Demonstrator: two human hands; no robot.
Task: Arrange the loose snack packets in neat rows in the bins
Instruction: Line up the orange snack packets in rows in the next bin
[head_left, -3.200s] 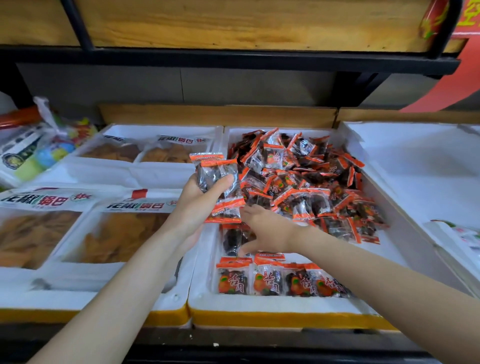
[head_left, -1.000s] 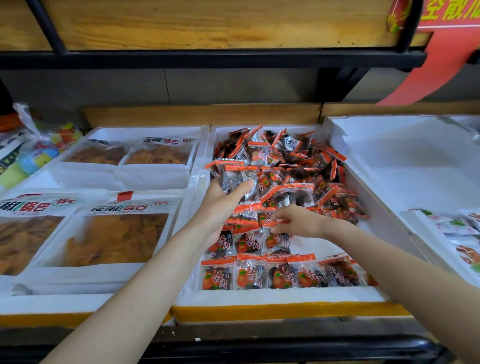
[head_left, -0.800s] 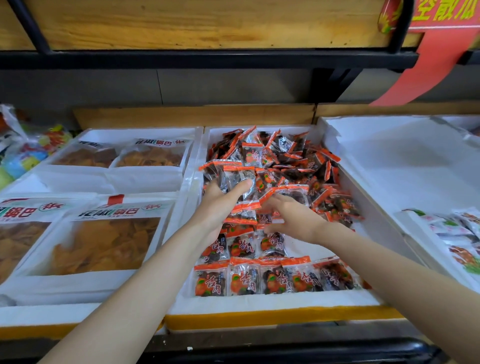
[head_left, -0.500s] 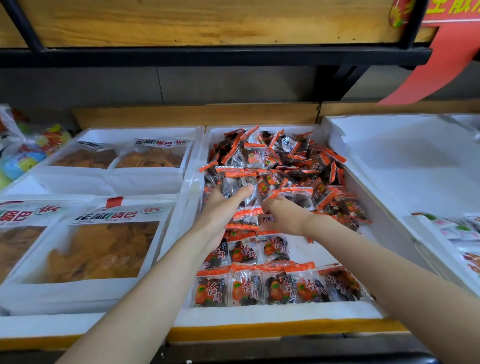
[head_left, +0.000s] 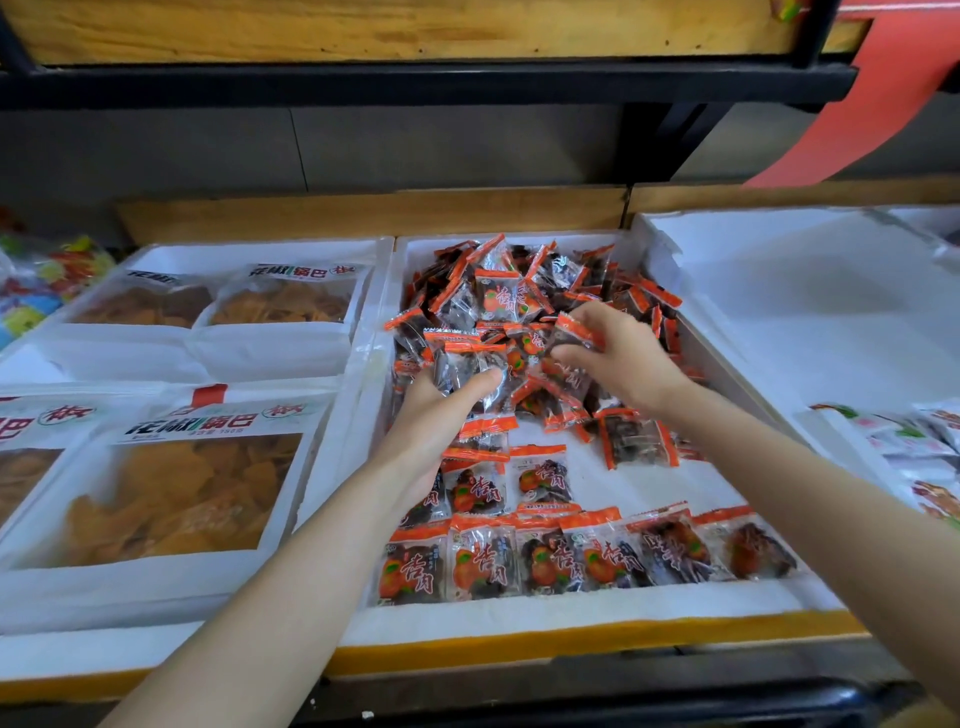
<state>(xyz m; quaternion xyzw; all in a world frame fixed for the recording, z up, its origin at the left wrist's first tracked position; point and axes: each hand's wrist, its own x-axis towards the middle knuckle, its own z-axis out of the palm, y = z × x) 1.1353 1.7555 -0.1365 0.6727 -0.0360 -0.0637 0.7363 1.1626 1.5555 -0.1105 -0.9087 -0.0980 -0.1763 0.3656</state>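
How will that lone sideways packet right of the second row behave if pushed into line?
The lone packet looks small and flat, so it probably slides easily on the white bin floor. Its glossy wrapper likely feels slippery. The crimped orange ends look floppy, so it may twist.

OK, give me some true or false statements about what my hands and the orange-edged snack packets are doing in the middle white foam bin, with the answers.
1. The left hand grips a stack of orange-edged clear snack packets. True.
2. The right hand rests empty on the bin's front rim. False: it is over the loose pile of packets, pinching a single packet.
3. A neat row of packets lies along the near wall of the middle white foam bin. True.
4. The loose pile fills the front of that bin. False: it lies towards the back, behind the rows.
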